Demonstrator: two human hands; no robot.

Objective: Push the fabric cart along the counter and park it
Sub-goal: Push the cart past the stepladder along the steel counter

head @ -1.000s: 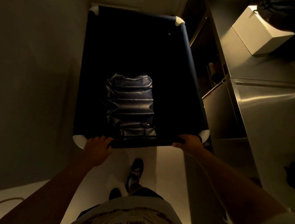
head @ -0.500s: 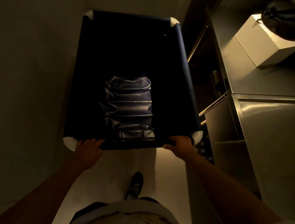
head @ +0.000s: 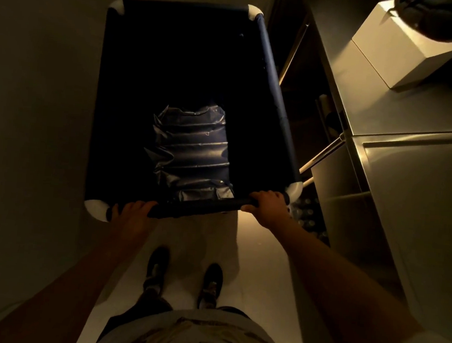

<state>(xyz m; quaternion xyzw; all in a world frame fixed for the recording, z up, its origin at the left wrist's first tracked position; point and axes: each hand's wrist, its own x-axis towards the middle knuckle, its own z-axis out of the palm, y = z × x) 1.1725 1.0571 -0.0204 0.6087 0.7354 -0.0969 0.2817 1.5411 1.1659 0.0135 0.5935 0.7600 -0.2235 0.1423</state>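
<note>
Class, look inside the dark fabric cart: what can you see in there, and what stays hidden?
Inside the fabric cart lies one crumpled, ridged silvery-blue sheet, near the handle end. The rest of the interior is too dark to read, and whatever lies under the sheet is covered.

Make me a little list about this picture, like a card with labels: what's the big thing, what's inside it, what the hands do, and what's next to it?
big thing: dark blue fabric cart with white corners
inside: crinkled shiny bag at the bottom
left hand: grip closed on the cart's handle bar
right hand: grip closed on the same bar
beside the cart: steel counter on the right
on the counter: white box
floor: two dark shoes behind the cart
</note>
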